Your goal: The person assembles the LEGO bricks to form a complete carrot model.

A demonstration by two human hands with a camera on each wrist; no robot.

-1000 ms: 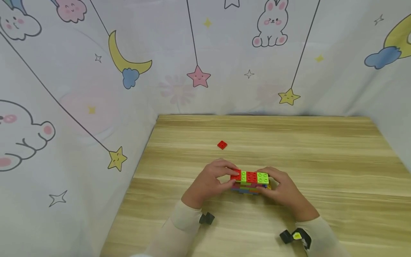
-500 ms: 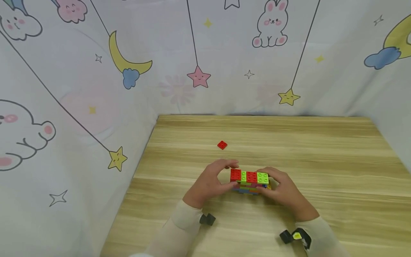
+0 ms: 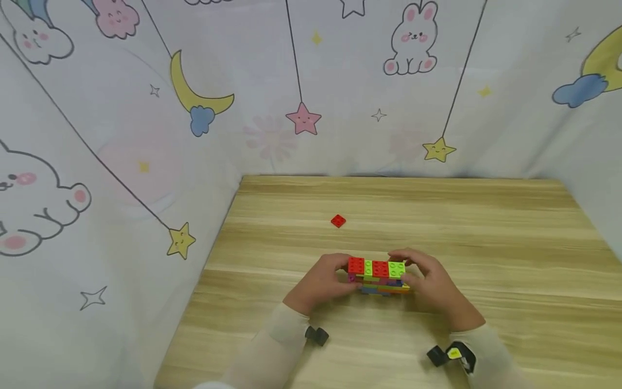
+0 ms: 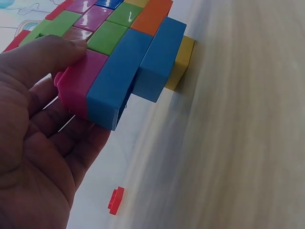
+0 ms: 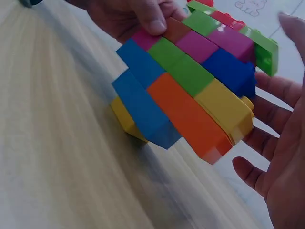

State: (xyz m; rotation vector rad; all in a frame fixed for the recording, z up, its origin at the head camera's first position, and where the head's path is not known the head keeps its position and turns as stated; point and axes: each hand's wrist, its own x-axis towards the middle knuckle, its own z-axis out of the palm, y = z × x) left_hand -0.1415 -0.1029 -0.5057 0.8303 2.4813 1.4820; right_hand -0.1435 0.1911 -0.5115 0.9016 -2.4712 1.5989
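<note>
A wall of stacked toy building bricks point(image 3: 380, 268) stands on the table, red and lime bricks along its top. My left hand point(image 3: 320, 282) grips its left end, thumb on the front face and fingers behind. In the left wrist view that thumb presses near a magenta brick point(image 4: 82, 78). My right hand point(image 3: 434, 286) is around the right end with loose fingers; in the right wrist view its thumb is raised off the bricks and the other fingers reach behind. Lower rows show blue, an orange brick point(image 5: 188, 119) and a yellow brick point(image 5: 224, 112).
A small red studded brick point(image 3: 338, 221) lies alone on the wooden table point(image 3: 486, 227), beyond the wall of bricks. Printed white cloth point(image 3: 359, 146) hangs behind the table and along its sides. Black wrist cameras point(image 3: 317, 336) sit on both sleeves.
My left hand lifts its fingers off the top red brick, then comes down to hold the wall's left end. My right thumb leaves the front face. The head view shifts slightly.
</note>
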